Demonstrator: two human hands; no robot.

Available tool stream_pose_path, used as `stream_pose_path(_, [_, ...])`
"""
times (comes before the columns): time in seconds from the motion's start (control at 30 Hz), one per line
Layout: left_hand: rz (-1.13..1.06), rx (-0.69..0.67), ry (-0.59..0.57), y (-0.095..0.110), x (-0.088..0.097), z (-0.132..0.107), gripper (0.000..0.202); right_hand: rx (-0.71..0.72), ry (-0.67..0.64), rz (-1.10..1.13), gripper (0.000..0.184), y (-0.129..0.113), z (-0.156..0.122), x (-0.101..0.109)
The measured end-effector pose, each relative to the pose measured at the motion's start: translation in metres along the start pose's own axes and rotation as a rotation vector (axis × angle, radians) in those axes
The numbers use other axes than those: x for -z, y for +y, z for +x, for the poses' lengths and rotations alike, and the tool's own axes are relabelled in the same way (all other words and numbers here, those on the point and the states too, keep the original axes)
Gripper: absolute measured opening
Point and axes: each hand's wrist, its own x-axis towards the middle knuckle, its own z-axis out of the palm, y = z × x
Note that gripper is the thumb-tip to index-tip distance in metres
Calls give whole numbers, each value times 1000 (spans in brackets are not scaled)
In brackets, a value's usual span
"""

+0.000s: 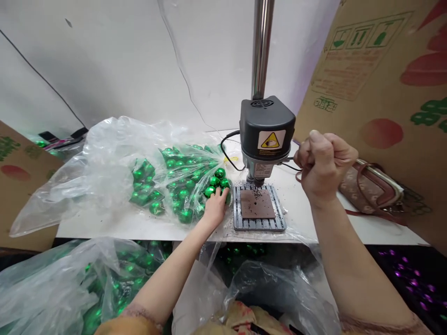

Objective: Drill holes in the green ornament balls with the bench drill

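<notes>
A small bench drill press stands on a white table, its chrome column rising behind the dark motor head. Below the bit lies a brown pad on the slotted grey base. My right hand is closed in a fist round the drill's feed lever at the right of the head. My left hand reaches into the mouth of a clear plastic bag full of shiny green balls, its fingers curled on the balls at the bag's edge.
Printed cardboard sheets stand at the right and the far left. A brown handbag lies right of the drill. Below the table's front edge are another bag of green balls and a clear bag. Purple balls show at lower right.
</notes>
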Motion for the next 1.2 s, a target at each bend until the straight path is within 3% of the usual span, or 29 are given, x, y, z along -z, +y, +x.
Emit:
stream_pose_path(0.07, [-109,-55,208,2,4,-2,47,3,-8,-16,47,1,0,1])
stream_pose_path(0.13, [-358,-103,406,9,11,-7,43,10,-14,-26,48,2,0,1])
stream_pose_path(0.2, [-751,-103,426,21,18,-12,42,17,-14,-26,48,2,0,1])
stream_pose_path(0.23, [-985,-79,340,28,20,-14,43,20,-12,-23,48,2,-1,1])
stream_pose_path(0.37, [-1796,137,-235,50,17,-8,52,29,-13,-17,48,1,-1,0])
stream_pose_path(0.47, [-2026,266,-310,51,7,-1,53,31,-23,-13,47,2,-1,1])
stream_pose_path(0.6, [-1925,248,-289,47,-5,1,63,45,-33,-12,47,3,-1,2])
stream_pose_path(0.73, [-1634,156,-65,49,-17,4,63,57,-28,-36,47,1,-2,1])
stream_pose_path(0.8, [-1498,87,-16,49,-23,7,58,63,-20,-44,47,1,-2,0])
stream_pose_path(1.0, [-1236,27,-24,45,-33,14,59,90,-9,-15,47,2,-2,-1])
stream_pose_path(1.2, [-1318,57,-20,42,-35,13,60,94,7,-103,48,0,-2,-5])
